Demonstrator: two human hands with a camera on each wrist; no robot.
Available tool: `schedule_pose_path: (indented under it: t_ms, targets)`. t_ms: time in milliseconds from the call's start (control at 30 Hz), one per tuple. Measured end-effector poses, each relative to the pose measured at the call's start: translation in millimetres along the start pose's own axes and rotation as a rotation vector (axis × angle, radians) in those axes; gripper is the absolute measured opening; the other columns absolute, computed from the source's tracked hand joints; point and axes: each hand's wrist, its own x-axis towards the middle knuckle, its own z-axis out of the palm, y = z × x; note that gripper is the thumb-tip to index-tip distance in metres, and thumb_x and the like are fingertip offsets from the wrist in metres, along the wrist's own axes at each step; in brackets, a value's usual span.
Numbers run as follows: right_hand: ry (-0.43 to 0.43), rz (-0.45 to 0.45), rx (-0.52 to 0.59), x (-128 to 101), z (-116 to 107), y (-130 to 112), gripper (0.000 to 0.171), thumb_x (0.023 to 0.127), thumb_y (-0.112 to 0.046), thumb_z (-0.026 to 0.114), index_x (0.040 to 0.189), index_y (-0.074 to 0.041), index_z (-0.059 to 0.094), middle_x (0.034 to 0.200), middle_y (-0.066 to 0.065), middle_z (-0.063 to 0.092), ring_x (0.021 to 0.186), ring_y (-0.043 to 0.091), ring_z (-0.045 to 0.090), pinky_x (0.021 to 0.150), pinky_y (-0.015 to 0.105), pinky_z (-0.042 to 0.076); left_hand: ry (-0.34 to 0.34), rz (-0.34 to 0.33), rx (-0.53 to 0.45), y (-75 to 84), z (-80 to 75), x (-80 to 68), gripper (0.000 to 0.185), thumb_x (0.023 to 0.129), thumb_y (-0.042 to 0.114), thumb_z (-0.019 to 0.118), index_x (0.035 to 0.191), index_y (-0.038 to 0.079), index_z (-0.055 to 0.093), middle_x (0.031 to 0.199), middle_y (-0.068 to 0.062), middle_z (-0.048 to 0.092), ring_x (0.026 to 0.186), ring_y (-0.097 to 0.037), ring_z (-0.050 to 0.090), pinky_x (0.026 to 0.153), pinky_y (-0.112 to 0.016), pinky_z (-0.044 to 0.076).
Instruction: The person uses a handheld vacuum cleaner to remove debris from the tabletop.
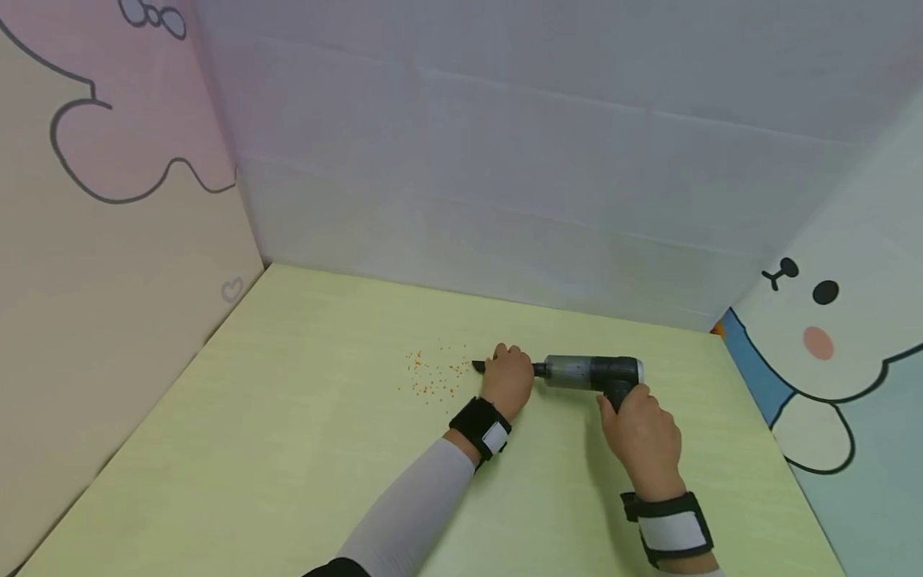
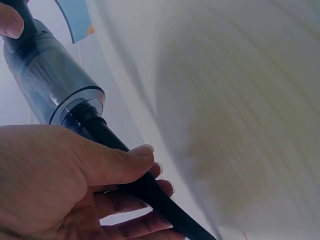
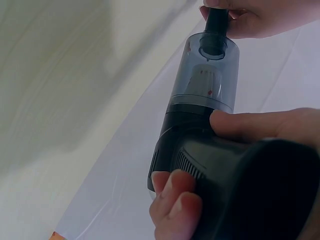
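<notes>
A black handheld vacuum cleaner (image 1: 568, 372) with a clear dust cup (image 3: 207, 75) is held level above the pale yellow table. My right hand (image 1: 644, 441) grips its handle, fingers wrapped round the black body in the right wrist view. Farther forward, my left hand (image 1: 508, 381) pinches the narrow black nozzle (image 2: 145, 190) between thumb and fingers. The nozzle's tip points left, toward scattered orange crumbs (image 1: 433, 375) on the table. A few reddish specks show inside the dust cup in the right wrist view.
The yellow tabletop (image 1: 288, 449) meets a pale back wall (image 1: 505, 200). A panel with pink drawing (image 1: 144, 144) stands at the left, and one with a cartoon face (image 1: 851, 336) at the right. Both wrists wear black straps.
</notes>
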Motion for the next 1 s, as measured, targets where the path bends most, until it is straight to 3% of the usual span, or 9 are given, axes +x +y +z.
schedule_pose_path:
  t_ms: [400,733,1000]
  targets:
    - [0.006,-0.003,0.006,-3.8,-0.4,-0.6,0.048,0.093,-0.032,0.070,0.087,0.011,0.049,0.064,0.021,0.054,0.048,0.033,0.055,0.039,0.043,0.043,-0.045,-0.002,-0.014,1.1,2.1,-3.4,0.016,0.101,0.022,0.064,0.097,0.011,0.076,0.094,-0.007,0.066,0.092,-0.023,0.062,0.080,-0.034,0.060]
    - [0.003,-0.010,0.014,-7.7,-0.6,-1.1,0.048,0.093,-0.032,0.071,0.086,0.010,0.049,0.065,0.021,0.055,0.048,0.032,0.055,0.040,0.043,0.044,0.083,-0.002,0.044,1.1,5.5,-9.2,0.017,0.098,0.024,0.068,0.088,0.013,0.075,0.086,-0.005,0.065,0.084,-0.021,0.061,0.072,-0.032,0.060]
    - [-0.017,0.000,0.011,-6.7,-2.4,-2.4,0.048,0.093,-0.032,0.071,0.087,0.010,0.049,0.065,0.020,0.055,0.048,0.031,0.054,0.040,0.042,0.043,0.021,-0.006,0.017,1.6,5.3,-7.1,0.017,0.100,0.022,0.065,0.092,0.010,0.075,0.089,-0.007,0.065,0.087,-0.023,0.061,0.074,-0.034,0.060]
